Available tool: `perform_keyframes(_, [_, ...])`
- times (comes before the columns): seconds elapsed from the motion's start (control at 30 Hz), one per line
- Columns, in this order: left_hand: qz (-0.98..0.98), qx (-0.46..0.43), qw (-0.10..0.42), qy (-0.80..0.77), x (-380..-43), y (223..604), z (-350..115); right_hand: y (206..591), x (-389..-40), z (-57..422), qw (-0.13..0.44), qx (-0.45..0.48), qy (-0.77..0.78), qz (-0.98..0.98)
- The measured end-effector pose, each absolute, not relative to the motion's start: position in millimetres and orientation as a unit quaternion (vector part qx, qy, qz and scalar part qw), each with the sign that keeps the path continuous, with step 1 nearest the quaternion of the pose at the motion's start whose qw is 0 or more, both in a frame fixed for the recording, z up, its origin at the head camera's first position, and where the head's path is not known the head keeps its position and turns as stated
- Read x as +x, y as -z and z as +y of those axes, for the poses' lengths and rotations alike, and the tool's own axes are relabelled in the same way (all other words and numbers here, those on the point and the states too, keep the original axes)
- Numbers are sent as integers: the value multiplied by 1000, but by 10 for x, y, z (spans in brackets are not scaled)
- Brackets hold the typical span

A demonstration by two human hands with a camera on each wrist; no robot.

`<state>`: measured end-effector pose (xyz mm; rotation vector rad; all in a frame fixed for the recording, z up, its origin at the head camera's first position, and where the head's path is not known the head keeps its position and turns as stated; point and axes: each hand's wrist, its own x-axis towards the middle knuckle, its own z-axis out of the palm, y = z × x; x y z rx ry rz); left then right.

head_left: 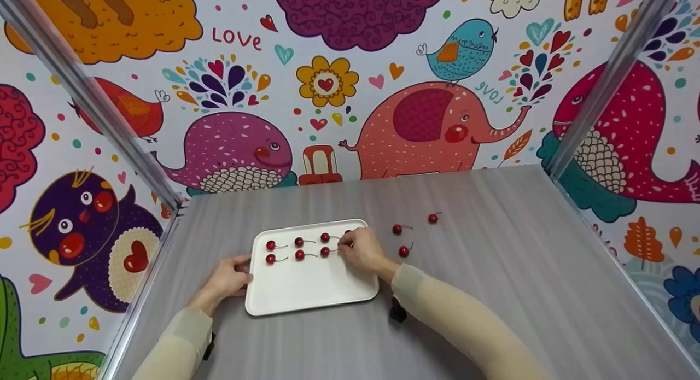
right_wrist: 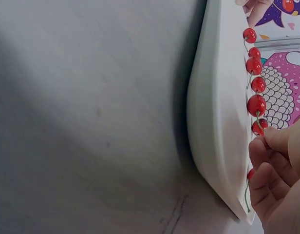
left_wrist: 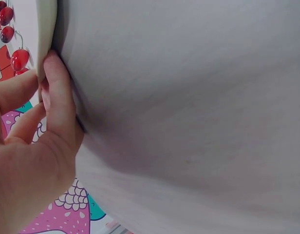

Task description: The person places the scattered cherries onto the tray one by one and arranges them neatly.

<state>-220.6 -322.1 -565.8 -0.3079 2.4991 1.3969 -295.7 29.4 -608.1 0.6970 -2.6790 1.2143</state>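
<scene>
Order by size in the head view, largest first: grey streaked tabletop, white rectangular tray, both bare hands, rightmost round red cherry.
1. Grey streaked tabletop
2. White rectangular tray
3. Bare left hand and bare right hand: too alike to rank
4. Rightmost round red cherry

red "LOVE" (head_left: 237,39) on patterned wall (head_left: 404,52), teal "LOVE" (head_left: 488,92) running backwards, beside elephant's trunk (head_left: 506,128)

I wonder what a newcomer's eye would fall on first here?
Probably the cartoon wall behind the table, with its salmon elephant, catches it first. Next, likely, come the red cherries in rows on the white tray, the right hand at their right end. Three loose cherries lie right of the tray.
</scene>
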Motion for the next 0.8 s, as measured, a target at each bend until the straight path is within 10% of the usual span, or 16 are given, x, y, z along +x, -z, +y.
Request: perform_keyframes(0.8, [862,-106,127,-480,-2220,5669,-3241,5951,-2860,351,49,224,-417,-879])
